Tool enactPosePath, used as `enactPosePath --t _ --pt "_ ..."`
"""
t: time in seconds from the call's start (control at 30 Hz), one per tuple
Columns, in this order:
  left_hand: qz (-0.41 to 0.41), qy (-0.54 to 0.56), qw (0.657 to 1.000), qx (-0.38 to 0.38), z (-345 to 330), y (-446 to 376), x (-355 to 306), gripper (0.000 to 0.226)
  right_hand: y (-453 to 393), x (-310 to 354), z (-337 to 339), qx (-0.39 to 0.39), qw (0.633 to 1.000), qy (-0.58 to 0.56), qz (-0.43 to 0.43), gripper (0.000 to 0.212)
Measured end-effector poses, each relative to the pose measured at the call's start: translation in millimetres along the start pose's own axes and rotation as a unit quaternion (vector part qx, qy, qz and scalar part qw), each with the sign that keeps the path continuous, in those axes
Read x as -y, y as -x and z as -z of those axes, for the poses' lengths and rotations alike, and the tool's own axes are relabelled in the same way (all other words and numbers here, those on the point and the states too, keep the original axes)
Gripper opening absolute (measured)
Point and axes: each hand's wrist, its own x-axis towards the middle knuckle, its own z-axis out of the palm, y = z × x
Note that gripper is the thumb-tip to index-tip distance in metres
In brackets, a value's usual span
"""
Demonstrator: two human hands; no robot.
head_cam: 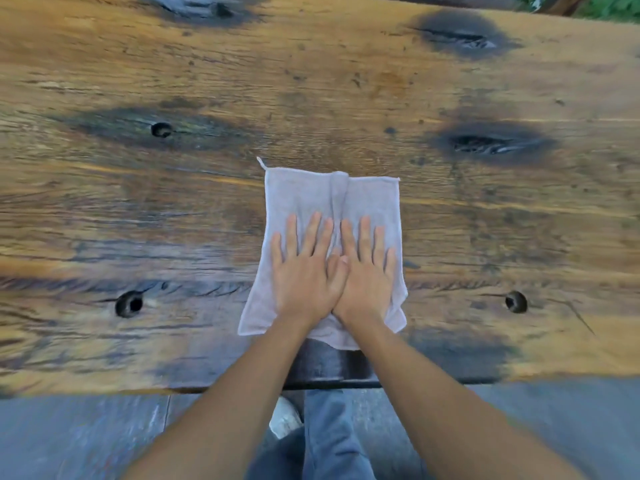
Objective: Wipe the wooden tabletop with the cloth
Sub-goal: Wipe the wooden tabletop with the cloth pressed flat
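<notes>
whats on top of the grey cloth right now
Both hands lie flat on the square grey terry cloth: left hand beside right hand, thumbs overlapping. The knotty wooden tabletop beneath the cloth is hidden.

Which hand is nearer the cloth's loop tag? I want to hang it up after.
Left. The left hand presses flat on the cloth below the loop tag, at the far left corner; the right hand presses alongside, farther right.

Pale grey cloth (313,195); amber-brown wooden tabletop (311,81) (streaked grain, black knot patches).
</notes>
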Motion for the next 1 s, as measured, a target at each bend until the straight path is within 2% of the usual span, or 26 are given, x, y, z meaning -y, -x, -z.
enactPosePath --t 0.17,0.37,0.53,0.8,1.0 --pt "0.019 0.008 1.0 -0.006 -7.4 65.6 -4.9 0.058 69.5 -16.6 -13.5 -0.028 0.999 -0.037 -0.019 0.065" --pt "0.093 0.022 0.995 0.014 -2.5 88.9 -13.0 0.059 95.5 -15.4 -11.3 -0.029 0.99 -0.085 -0.106 0.056" --pt "0.142 0.034 0.989 0.008 -5.7 81.5 -11.8 0.061 83.0 -9.1 -9.0 -0.037 0.982 -0.105 -0.151 0.055" --pt "0.133 -0.007 0.991 0.007 -11.2 49.0 -8.9 0.064 50.0 -8.6 -9.5 -0.06 0.986 -0.081 -0.133 0.06" --pt "0.132 -0.013 0.991 -0.004 -10.5 -6.6 -11.0 0.064 -5.5 -5.7 -3.0 -0.071 0.986 -0.081 -0.124 0.06"
